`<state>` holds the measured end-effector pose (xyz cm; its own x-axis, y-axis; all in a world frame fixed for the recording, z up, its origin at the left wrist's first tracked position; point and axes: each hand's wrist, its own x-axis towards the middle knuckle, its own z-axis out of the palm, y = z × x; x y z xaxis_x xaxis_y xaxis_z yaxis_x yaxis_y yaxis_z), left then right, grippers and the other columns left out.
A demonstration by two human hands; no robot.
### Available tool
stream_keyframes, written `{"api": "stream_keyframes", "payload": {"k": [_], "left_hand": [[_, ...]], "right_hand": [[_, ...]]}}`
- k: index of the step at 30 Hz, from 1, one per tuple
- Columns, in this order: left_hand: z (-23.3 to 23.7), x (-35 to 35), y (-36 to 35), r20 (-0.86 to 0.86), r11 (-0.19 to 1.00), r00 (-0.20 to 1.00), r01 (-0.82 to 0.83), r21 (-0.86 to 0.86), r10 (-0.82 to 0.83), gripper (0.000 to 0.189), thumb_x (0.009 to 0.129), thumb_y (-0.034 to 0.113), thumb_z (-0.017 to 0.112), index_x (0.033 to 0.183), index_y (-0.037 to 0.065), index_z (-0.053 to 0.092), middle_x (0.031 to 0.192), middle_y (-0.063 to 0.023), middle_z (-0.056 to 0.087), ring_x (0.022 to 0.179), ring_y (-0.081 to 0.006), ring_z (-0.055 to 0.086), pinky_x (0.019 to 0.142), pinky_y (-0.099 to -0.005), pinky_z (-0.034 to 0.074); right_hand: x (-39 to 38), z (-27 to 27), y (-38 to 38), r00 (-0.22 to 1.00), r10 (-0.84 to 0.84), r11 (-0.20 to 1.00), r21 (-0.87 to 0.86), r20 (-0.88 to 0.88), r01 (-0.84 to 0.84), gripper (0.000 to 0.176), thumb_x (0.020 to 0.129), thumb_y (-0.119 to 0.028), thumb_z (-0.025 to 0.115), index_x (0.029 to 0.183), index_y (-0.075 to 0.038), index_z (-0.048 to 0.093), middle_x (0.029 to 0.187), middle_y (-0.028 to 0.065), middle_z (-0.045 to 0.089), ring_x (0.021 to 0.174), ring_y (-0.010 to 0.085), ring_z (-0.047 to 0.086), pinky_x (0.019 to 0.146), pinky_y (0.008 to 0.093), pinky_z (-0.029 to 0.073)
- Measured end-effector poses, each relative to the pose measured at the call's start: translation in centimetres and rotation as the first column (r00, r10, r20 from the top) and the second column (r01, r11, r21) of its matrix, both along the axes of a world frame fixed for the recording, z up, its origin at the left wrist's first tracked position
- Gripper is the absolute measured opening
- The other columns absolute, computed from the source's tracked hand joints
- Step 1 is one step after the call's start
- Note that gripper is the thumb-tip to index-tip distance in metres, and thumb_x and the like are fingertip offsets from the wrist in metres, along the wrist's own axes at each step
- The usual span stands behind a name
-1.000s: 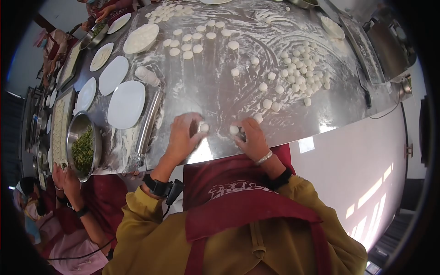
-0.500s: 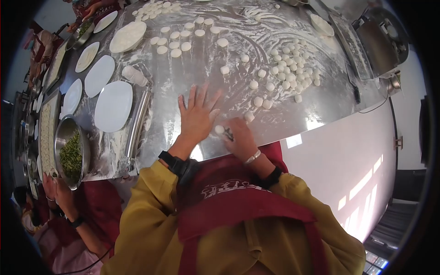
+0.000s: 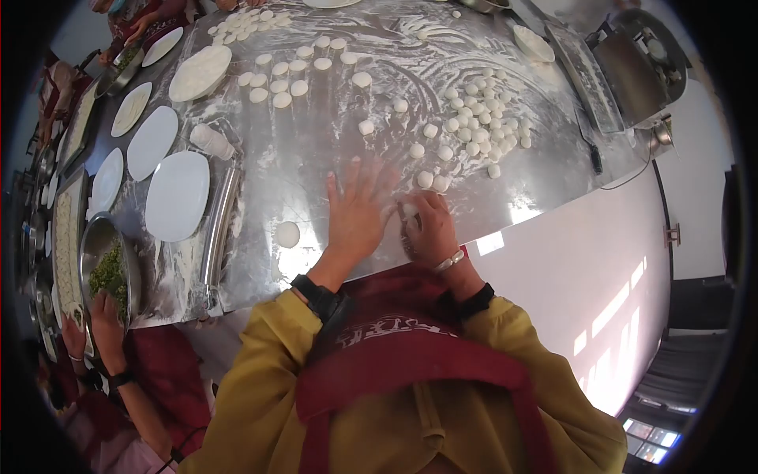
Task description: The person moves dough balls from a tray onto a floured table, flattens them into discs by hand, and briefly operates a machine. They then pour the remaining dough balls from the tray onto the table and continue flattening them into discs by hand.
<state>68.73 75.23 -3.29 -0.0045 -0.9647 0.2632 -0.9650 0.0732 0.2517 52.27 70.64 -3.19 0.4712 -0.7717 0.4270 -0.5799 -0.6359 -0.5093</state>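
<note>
My left hand (image 3: 357, 217) is over the steel table, its fingers stretched out and partly blurred, holding nothing visible. Close beside it on the right, my right hand (image 3: 430, 231) has curled fingers around a small white dough ball (image 3: 409, 211); part of the ball is hidden. A round, flattened dough piece (image 3: 287, 235) lies left of my left wrist. Just beyond my right hand sit two loose dough balls (image 3: 433, 182), and farther off there is a pile of floured dough balls (image 3: 482, 118).
The floured steel table (image 3: 316, 142) carries rows of dough pieces (image 3: 300, 71), white plates (image 3: 178, 196), a metal rolling pin (image 3: 221, 229) and a steel bowl of green filling (image 3: 110, 265). Another person's hand (image 3: 106, 320) reaches into that bowl. A black-handled tool (image 3: 594, 154) lies at right.
My left hand has moved right, close to my right hand, and the flattened dough piece now shows on the table. The neighbouring person's hand has moved into the filling bowl. The view has shifted slightly.
</note>
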Motion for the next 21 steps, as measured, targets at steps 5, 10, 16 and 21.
{"api": "stream_keyframes", "payload": {"k": [5,10,16,21], "left_hand": [[-0.3,2.7,1.1,0.042,0.995,0.996,-0.085,0.043,0.083,0.057,0.097,0.035,0.053,0.151,0.028,0.037,0.158,-0.0101,0.028,0.146,-0.0382,0.021,0.112,-0.0672,0.014],[0.5,6.0,2.2,0.033,0.974,0.975,-0.221,0.048,0.219,0.058,0.097,0.033,0.052,0.152,0.028,0.035,0.159,-0.0139,0.027,0.146,-0.0397,0.020,0.113,-0.0668,0.012],[4.6,0.1,-0.9,-0.063,0.993,0.997,-0.051,-0.105,0.044,0.059,0.096,0.035,0.054,0.151,0.025,0.037,0.159,-0.0132,0.026,0.147,-0.0372,0.019,0.113,-0.0666,0.013],[-0.8,-1.5,-1.3,-0.027,0.999,0.999,0.022,-0.039,-0.023,0.059,0.095,0.037,0.056,0.150,0.025,0.039,0.159,-0.0098,0.026,0.148,-0.0357,0.019,0.113,-0.0658,0.014]], "right_hand": [[1.6,1.0,1.6,0.983,0.022,0.897,0.430,0.185,-0.101,0.032,0.077,-0.006,0.069,0.108,-0.004,0.060,0.095,0.0157,0.064,0.082,0.0349,0.064,0.071,0.0405,0.053],[4.2,-0.3,3.4,0.960,0.203,0.949,0.202,0.193,-0.241,0.030,0.079,-0.007,0.069,0.108,-0.004,0.062,0.104,0.0165,0.066,0.095,0.0349,0.063,0.086,0.0416,0.051],[1.6,0.8,0.5,0.986,0.055,0.996,0.055,0.160,-0.064,0.031,0.076,-0.006,0.066,0.108,-0.007,0.062,0.108,0.0149,0.062,0.109,0.0378,0.054,0.093,0.0476,0.042],[-0.6,1.4,-2.9,0.967,-0.187,0.978,-0.126,-0.173,0.166,0.033,0.072,-0.004,0.067,0.104,-0.008,0.060,0.101,0.0140,0.062,0.105,0.0349,0.055,0.088,0.0461,0.042]]}}
